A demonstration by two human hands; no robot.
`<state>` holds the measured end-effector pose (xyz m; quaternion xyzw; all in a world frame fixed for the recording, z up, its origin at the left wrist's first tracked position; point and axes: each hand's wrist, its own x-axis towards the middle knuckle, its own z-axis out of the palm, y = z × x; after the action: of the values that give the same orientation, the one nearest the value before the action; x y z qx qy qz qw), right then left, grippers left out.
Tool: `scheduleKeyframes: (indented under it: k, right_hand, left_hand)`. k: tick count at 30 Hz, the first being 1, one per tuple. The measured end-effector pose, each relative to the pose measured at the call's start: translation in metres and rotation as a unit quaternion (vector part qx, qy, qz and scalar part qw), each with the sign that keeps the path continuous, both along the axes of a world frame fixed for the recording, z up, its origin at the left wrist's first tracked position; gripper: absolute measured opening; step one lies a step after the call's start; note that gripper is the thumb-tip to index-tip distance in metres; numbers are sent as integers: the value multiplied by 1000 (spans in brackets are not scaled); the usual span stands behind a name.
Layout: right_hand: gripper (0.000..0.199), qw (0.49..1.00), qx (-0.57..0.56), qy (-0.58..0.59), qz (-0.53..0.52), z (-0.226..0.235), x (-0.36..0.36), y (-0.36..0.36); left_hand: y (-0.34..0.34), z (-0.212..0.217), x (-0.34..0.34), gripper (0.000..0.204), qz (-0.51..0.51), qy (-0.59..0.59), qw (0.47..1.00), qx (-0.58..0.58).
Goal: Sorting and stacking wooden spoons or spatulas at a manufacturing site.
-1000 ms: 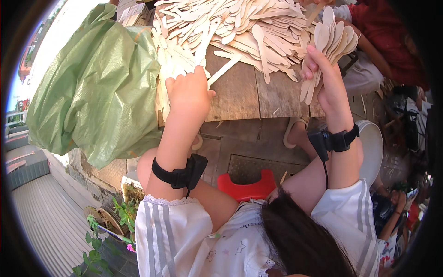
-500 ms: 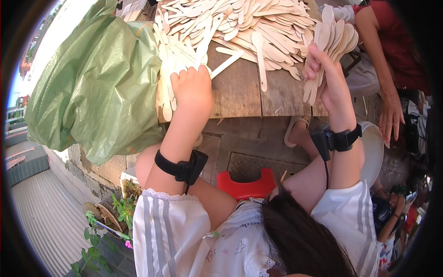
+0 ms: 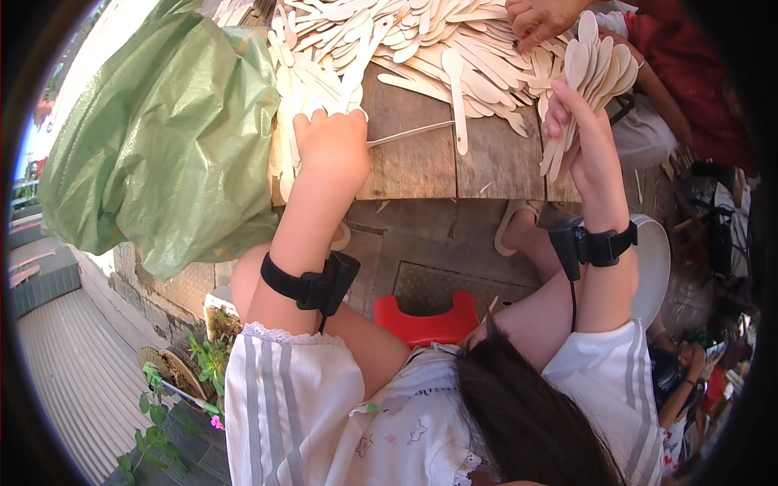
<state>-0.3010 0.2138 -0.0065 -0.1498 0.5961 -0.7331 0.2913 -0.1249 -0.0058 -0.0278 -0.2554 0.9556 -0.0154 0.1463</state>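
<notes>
In my right hand point(image 3: 585, 134), several pale wooden spoons point(image 3: 598, 69) are gripped as a fanned bundle, bowls pointing up and away, above the table's right front edge. My left hand point(image 3: 334, 150) is closed, its knuckles up, over the left part of the table. From beside its fingers a thin wooden stick point(image 3: 409, 134), seen edge-on, reaches right to a single wooden spoon point(image 3: 457, 101) lying on the boards. The fingertips are hidden, but the stick appears to be in them. Other loose spoons point(image 3: 312, 81) lie just beyond and left of this hand.
A large heap of wooden spoons point(image 3: 421, 32) covers the far side of the wooden table point(image 3: 413, 170). A green woven sack point(image 3: 162, 146) bulges at its left. Another person's hand point(image 3: 539, 18) touches the heap at far right. A red stool point(image 3: 429, 320) stands below the table edge.
The stick by my left hand has turned from flat to edge-on, its far end now at the single spoon. The other person's hand has come up onto the heap. My right hand keeps its bundle.
</notes>
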Motion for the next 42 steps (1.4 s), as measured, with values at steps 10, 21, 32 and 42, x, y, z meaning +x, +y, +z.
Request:
scheduleKeyframes:
  k: [10, 21, 32, 42]
  right_hand:
    - [31, 982, 124, 101, 104, 13, 21, -12]
    - [26, 976, 95, -43, 189, 12, 43, -18]
    - [20, 952, -165, -247, 73, 5, 11, 24]
    - [19, 989, -106, -91, -46, 12, 4, 34]
  left_hand:
    - [-12, 43, -9, 10, -208, 277, 844, 409]
    - [14, 26, -43, 16, -49, 443, 776, 447]
    - [70, -13, -76, 57, -57, 177, 971, 149]
    - [70, -28, -99, 39, -15, 226, 954, 196]
